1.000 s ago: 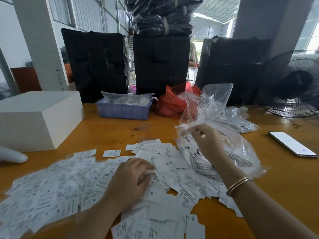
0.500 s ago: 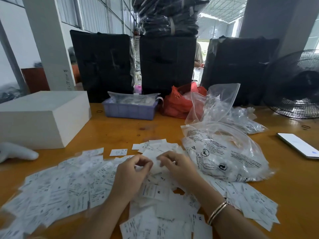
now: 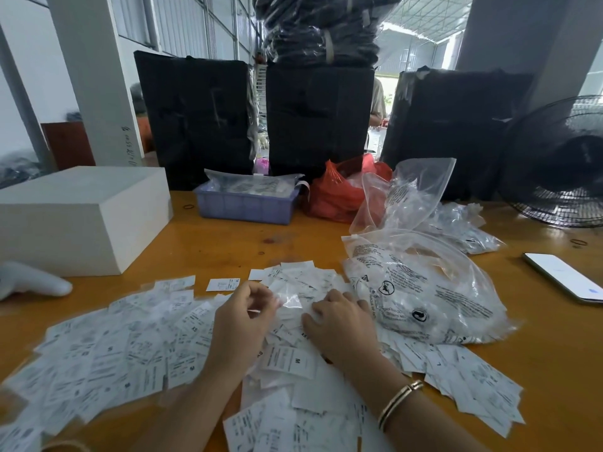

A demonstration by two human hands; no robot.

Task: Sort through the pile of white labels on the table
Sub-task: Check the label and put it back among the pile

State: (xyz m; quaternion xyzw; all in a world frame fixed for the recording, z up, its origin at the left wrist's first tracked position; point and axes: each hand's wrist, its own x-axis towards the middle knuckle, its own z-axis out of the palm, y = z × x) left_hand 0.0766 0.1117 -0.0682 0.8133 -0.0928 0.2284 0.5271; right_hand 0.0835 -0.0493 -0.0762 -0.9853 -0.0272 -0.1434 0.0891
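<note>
Your hands are in the middle of the label pile.

The white labels (image 3: 130, 350) lie spread across the counter (image 3: 228, 243). Your left hand (image 3: 243, 324) curls its fingers, pinching a label at its tips. Your right hand (image 3: 339, 324) rests loosely on the pile, beside the clear plastic bag (image 3: 421, 288).

An orange-brown wooden worktop (image 3: 228, 243) fills the lower frame, and behind it three tall black-wrapped bundles (image 3: 319, 115) stand in a row. A white pillar (image 3: 94, 76) rises at upper left beside corrugated metal walling (image 3: 192, 24), with a grey column (image 3: 522, 34) at upper right. Daylight enters through an opening (image 3: 421, 47) under a metal roof at top centre-right, and a black fan (image 3: 567, 164) stands at the right edge.
</note>
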